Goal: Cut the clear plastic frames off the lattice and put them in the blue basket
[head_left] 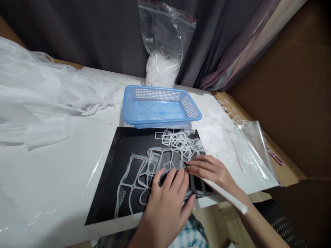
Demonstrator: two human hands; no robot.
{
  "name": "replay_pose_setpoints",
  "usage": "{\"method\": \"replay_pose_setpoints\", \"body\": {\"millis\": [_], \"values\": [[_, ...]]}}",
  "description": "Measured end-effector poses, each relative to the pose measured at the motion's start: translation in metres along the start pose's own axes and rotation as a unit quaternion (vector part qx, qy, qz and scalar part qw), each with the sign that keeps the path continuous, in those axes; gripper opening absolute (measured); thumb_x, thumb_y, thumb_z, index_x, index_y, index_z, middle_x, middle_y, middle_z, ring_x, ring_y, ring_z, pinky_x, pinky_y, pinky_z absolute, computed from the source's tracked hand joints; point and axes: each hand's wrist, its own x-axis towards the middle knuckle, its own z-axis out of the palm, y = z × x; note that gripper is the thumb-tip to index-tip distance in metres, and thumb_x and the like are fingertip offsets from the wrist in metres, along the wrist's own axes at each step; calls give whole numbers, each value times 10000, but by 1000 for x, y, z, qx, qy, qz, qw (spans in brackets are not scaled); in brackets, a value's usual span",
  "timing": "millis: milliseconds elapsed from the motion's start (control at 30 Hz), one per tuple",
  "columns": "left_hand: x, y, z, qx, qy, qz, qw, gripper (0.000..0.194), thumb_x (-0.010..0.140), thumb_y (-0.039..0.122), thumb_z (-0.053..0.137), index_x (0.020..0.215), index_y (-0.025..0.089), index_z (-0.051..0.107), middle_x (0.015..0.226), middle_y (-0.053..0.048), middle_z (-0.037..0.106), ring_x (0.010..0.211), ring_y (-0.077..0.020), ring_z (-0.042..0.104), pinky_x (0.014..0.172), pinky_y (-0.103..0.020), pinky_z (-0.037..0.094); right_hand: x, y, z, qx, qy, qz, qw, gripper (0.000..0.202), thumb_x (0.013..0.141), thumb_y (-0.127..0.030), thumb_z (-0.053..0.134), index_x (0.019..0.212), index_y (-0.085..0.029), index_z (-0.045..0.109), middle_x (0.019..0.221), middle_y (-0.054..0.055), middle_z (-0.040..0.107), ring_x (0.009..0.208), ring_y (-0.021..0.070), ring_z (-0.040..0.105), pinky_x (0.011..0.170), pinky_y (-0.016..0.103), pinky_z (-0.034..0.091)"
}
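My left hand lies with its fingers stretched out over a sheet of white rectangular outlines on a black mat. Close beside it, my right hand is closed around a slim white pen-like tool. The tool's rear end sticks out towards my right forearm, and its dark tip is near the fingertips of my left hand. Past the hands, a pile of small loose white frames sits at the mat's far edge. My fingers partly cover the sheet of outlines.
A blue plastic basket stands behind the mat, with a clear zip bag of white pieces behind it. White strip material is heaped at the left. A clear plastic bag and a pink tool lie at the right.
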Motion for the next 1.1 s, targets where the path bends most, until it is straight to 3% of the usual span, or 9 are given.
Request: {"method": "replay_pose_setpoints", "body": {"millis": [100,200,300,433,767,1100], "values": [[0,0,-1,1,-3,-3,1000,343,971,421,513,1165,185,668,1197,-29,692,1121,-210,557,1111,-414,199,4,0,0,-9,0,-1,1000,222,993,-213,536,1165,-250,672,1210,54,714,1063,255,626,846,411,542],[0,0,-1,2,-4,-4,1000,356,974,430,503,1177,187,667,1206,-29,692,1123,-208,555,1113,-412,184,7,0,-1,69,21,-16,997,192,976,-160,562,1130,-216,662,1120,70,738,995,231,647,858,403,538],[-2,1,-2,8,-7,-1,1000,401,968,463,514,1227,187,646,1223,-25,688,1116,-205,563,1125,-417,167,10,-2,-3,184,56,40,981,152,960,-134,583,1065,-202,670,951,64,736,880,200,664,815,375,543],[-3,1,-2,8,-3,-7,1000,418,957,485,531,1238,194,639,1235,-13,685,1109,-203,578,1121,-433,177,14,-5,-3,245,91,119,958,85,943,-172,622,978,-197,695,876,63,714,825,199,667,747,354,544],[-4,1,-2,4,0,-17,1000,403,938,497,562,1196,205,665,1206,-1,693,1087,-213,595,1098,-451,212,15,-6,5,272,64,104,955,89,954,-220,616,985,-200,697,880,58,717,840,196,667,760,346,552],[-2,2,-2,-22,11,-32,999,364,959,482,529,1165,218,673,1157,10,716,1042,-213,596,1090,-459,177,14,-9,-11,246,-4,113,963,109,985,-211,555,971,-205,663,898,58,692,853,187,636,785,339,539]]}}
